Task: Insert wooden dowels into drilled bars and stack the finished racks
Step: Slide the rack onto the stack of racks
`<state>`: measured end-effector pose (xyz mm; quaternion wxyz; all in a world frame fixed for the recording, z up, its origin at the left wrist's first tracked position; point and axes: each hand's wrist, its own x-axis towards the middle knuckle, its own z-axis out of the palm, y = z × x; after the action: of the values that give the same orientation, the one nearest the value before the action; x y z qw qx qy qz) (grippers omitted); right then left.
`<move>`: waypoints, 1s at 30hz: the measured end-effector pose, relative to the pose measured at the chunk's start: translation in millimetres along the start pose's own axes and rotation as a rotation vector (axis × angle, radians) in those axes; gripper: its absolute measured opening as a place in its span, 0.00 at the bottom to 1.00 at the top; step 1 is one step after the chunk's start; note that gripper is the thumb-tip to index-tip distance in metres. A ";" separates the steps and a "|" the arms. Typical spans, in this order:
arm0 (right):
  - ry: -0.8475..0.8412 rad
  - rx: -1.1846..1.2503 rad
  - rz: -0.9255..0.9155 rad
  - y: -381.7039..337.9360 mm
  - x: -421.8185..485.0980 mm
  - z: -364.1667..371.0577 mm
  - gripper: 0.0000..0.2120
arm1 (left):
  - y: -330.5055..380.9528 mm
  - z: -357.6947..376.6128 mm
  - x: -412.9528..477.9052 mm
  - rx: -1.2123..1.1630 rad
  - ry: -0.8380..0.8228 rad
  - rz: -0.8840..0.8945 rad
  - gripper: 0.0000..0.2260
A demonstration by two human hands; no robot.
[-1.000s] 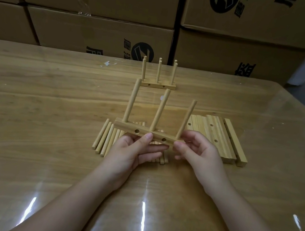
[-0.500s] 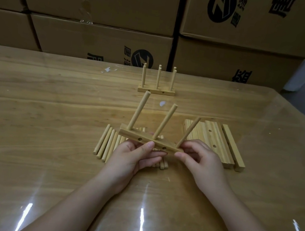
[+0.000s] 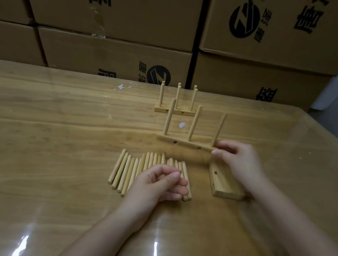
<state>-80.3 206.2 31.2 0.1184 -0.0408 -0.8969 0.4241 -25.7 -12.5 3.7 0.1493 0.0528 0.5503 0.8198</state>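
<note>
My right hand [image 3: 237, 158] grips the right end of a wooden rack [image 3: 184, 143], a drilled bar with three upright dowels, held just above the table. My left hand [image 3: 159, 182] hovers with curled fingers over a row of several loose dowels [image 3: 130, 169] and holds nothing I can make out. A finished rack [image 3: 174, 109] with upright dowels stands farther back on the table. Drilled bars [image 3: 224, 184] lie under my right wrist, partly hidden.
The wooden table [image 3: 45, 133] has a glossy clear cover. Stacked cardboard boxes [image 3: 113, 56] line its far edge. A gap with grey floor shows at the far right.
My left hand let go of the rack and dropped back over the loose dowels. My right hand carried the rack forward and to the right, levelling it.
</note>
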 end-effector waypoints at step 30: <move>0.014 -0.404 0.053 -5.9 165.1 84.7 0.10 | -1.2 -3.7 2.5 -0.018 -0.026 0.017 0.05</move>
<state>-260.9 167.5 13.2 0.1030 -0.0904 -0.9615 0.2380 -28.7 -14.6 1.0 0.1500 0.0666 0.5405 0.8252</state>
